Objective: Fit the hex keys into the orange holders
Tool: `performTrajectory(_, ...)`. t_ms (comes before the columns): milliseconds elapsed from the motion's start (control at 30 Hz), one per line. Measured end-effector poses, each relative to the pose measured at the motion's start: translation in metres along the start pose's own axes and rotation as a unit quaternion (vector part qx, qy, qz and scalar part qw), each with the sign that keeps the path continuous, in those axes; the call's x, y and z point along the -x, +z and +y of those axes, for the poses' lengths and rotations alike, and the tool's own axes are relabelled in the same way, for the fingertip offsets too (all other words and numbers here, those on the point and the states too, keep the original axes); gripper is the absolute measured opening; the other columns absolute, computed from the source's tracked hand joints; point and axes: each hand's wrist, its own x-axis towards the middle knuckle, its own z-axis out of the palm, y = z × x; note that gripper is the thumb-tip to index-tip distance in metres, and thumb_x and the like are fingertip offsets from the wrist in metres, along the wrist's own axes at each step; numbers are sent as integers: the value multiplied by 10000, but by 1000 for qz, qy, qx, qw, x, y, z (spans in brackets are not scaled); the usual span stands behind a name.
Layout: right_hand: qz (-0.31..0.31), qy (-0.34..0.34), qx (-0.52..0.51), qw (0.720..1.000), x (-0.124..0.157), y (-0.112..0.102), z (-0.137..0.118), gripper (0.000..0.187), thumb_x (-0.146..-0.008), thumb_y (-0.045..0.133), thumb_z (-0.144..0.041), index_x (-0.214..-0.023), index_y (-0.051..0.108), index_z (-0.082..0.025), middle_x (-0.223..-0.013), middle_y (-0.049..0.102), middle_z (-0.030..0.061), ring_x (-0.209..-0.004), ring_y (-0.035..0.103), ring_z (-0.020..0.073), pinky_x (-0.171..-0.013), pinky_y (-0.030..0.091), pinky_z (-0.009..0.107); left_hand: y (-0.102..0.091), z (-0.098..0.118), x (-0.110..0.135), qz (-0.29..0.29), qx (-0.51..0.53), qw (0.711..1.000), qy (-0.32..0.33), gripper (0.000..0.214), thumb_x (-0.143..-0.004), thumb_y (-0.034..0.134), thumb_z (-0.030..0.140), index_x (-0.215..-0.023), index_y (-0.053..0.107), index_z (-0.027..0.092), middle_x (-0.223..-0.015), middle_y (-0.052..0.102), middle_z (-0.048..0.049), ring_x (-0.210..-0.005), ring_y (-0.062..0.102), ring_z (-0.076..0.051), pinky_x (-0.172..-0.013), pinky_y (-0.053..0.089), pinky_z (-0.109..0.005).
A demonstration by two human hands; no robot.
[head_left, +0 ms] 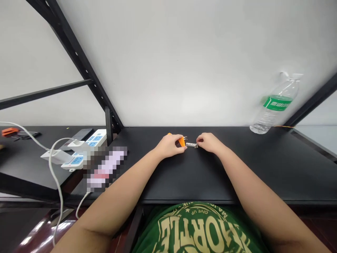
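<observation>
My left hand (171, 146) is closed around an orange hex key holder (182, 141), low over the black tabletop. Several silver hex keys (191, 144) reach out of the holder to the right, their short bent ends side by side. A thin curved piece, probably another key, shows above the holder. At the bent ends, my right hand (209, 143) has its thumb and fingers pinched together, seemingly on the end of one hex key. The fingertips partly cover that spot. My left fingers hide much of the holder.
A clear bottle with a green label (277, 103) stands at the back right by the wall. To my left lie a blurred-out phone (106, 168), a white power strip (96, 138) with chargers and cables, and another orange hex key set (10, 131). Black shelf posts (86, 70) rise on the left.
</observation>
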Motion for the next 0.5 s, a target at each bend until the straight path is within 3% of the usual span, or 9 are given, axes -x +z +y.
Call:
performTrajectory(200,-17,60,7,998,0,0,-1,124,-750,675,-117,-688,719,-215,-762,723,28,-627,612,144,-572,421,244,4,-4,-1,-1,11,1000,-16,326,-771,739,451,-1019,712,240,-782,684,15,-680,597,-163,-661,454,-279)
performTrajectory(500,-41,108,41,992,3,-3,-2,123,-690,730,-135,-686,637,-216,-703,685,39,-545,570,161,-500,382,273,-1,0,-1,-1,-19,1000,1,220,-787,727,430,-883,681,238,-749,680,20,-680,593,-169,-671,437,-288)
